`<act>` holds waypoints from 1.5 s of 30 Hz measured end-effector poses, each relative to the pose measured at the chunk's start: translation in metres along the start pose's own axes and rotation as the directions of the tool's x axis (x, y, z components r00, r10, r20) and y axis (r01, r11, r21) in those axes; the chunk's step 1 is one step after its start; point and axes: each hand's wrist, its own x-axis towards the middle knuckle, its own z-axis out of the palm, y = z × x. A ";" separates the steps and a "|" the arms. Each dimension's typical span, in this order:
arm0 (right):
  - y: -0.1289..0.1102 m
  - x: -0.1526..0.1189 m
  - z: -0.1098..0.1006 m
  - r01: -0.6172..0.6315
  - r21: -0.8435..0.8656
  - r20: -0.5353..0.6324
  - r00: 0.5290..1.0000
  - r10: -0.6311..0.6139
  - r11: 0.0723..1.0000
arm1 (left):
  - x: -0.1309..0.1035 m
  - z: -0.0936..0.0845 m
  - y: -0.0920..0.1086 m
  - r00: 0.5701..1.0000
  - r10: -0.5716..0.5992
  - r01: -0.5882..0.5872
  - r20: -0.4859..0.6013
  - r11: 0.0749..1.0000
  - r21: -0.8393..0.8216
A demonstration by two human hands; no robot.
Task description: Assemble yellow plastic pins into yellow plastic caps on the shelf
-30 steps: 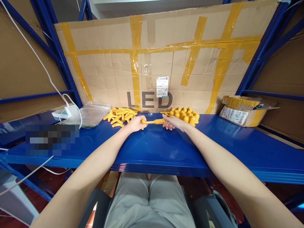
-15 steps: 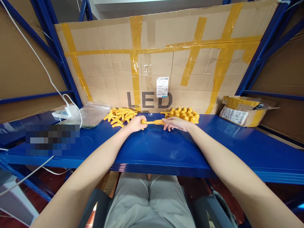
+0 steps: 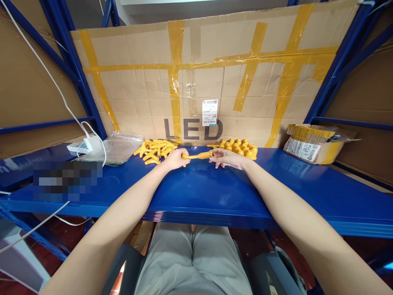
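The left hand [image 3: 177,159] has its fingers curled tightly around one end of a yellow rod [image 3: 196,156]; the right hand [image 3: 227,159] pinches the other end, its lower fingers loosely spread. The rod lies sideways between them, above the table [image 3: 208,192]. Behind the left hand is a pile of yellow branched pieces [image 3: 158,148]; behind the right, a cluster of yellow knobbed pieces [image 3: 241,147].

Blue shelving [image 3: 208,196] (reddish floor [image 3: 245,250] below)

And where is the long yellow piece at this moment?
In the head view, the long yellow piece is near the middle, held between the left hand and the right hand, in front of the LED cardboard.
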 end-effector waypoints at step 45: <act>-0.006 -0.003 0.013 -0.124 0.055 -0.033 0.991 0.126 0.991 | -0.004 0.001 0.008 1.000 -0.011 0.011 -0.007 0.998 -0.061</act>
